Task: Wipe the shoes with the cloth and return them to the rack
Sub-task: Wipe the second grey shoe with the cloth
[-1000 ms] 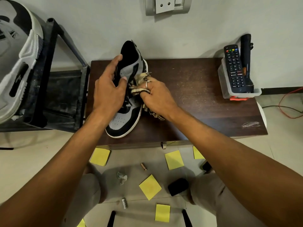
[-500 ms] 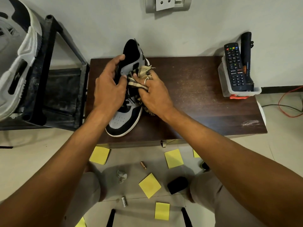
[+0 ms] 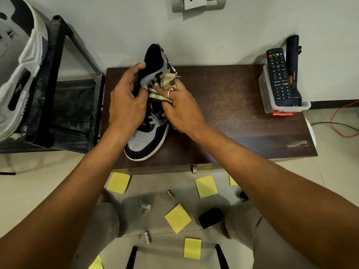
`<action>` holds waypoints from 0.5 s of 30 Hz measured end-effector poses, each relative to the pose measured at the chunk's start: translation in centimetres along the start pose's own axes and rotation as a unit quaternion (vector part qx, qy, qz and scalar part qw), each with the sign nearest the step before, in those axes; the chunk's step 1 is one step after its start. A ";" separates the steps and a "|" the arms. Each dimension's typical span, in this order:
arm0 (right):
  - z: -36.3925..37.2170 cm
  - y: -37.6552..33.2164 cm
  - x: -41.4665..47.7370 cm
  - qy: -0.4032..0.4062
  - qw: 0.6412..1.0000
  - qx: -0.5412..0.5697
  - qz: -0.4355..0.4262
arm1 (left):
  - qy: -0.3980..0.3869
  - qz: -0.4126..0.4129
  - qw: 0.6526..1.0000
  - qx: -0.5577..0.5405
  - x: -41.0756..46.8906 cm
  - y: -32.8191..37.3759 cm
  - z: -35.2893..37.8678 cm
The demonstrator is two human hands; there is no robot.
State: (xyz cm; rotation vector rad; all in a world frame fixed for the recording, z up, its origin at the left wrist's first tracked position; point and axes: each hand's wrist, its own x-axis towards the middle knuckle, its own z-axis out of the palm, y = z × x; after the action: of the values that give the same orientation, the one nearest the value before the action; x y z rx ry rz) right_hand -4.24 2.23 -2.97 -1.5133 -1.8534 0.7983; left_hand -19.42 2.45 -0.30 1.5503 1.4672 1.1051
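A black, grey and white high-top sneaker (image 3: 144, 138) stands on the dark wooden table (image 3: 233, 117), toe toward me. My left hand (image 3: 126, 103) grips its collar and tongue from the left. My right hand (image 3: 178, 109), a ring on one finger, holds a frayed beige checked cloth (image 3: 165, 82) pressed against the shoe's right side near the ankle. A black shoe rack (image 3: 64, 84) stands to the left of the table, with a white and black sneaker (image 3: 17, 74) on its upper level.
A clear plastic bin (image 3: 279, 105) at the table's right end holds a remote control (image 3: 278, 74) and a black torch (image 3: 293, 66). Yellow sticky notes (image 3: 177, 218), a crumpled scrap, a small black object and batteries lie on the floor by my knees. Cables run at far right.
My right hand with the cloth has slid up the shoe's right side toward the collar. My left hand keeps its grip on the shoe.
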 end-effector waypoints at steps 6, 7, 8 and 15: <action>-1.9 1.3 -0.5 -0.118 0.991 -0.059 -0.036 | 0.012 -0.003 1.000 -0.003 -0.3 0.7 0.2; -2.3 1.4 -0.5 -0.136 0.988 -0.062 -0.037 | 0.014 -0.002 1.000 -0.002 -0.3 0.8 0.3; -2.6 1.5 -0.4 -0.150 0.986 -0.066 -0.037 | 0.014 -0.003 1.000 -0.002 -0.3 0.9 0.3; -3.1 1.4 0.1 -0.031 0.998 0.030 -0.045 | 0.009 -0.018 0.999 -0.032 0.0 0.7 -0.1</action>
State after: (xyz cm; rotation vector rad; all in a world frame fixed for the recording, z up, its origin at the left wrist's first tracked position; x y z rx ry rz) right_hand -1.02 2.80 -2.10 -1.3729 -1.9102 0.8587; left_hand -19.28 2.39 0.37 1.4682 1.4524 1.1375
